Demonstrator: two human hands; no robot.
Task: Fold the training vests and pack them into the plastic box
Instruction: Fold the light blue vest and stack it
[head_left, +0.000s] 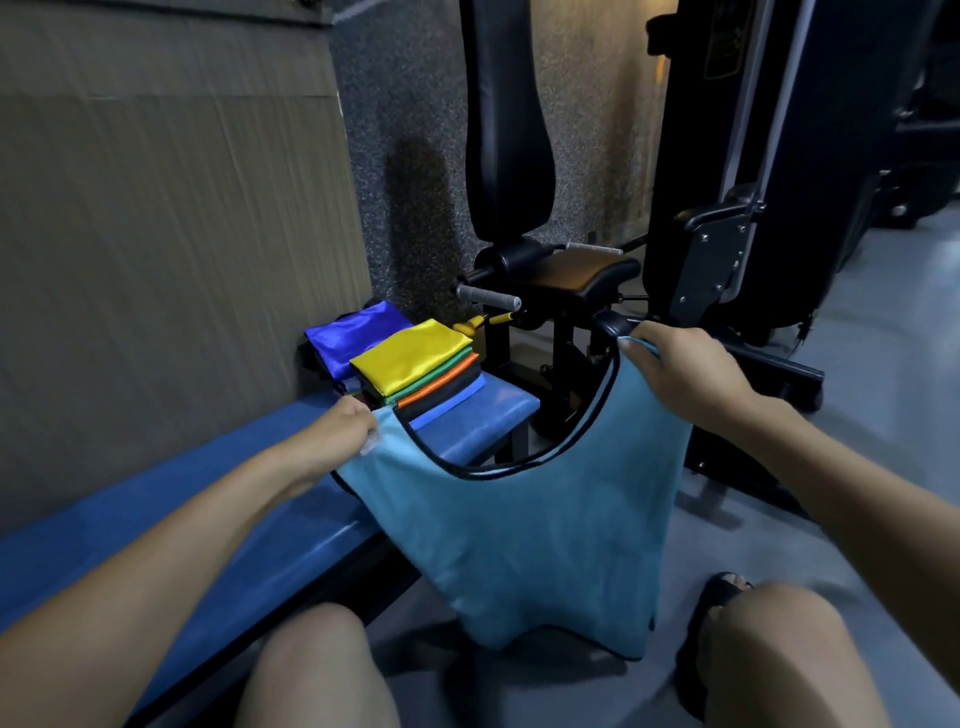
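I hold the light blue vest (524, 525) up by its shoulders, left hand (349, 426) and right hand (685, 364) each pinching a strap, above the worktop (218, 483); next, I judge, folding it in half.

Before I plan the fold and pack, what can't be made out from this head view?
- Plastic box: not in view anywhere.
- Light blue vest: back layer hidden by its own front; fingertips of the left hand and right hand are buried in the straps.
- Folded stack: under the yellow top only edges show, so no count.
- Blue satin piece: its near end is covered by the stack.
- Blue bench: near end cut by the frame edge.
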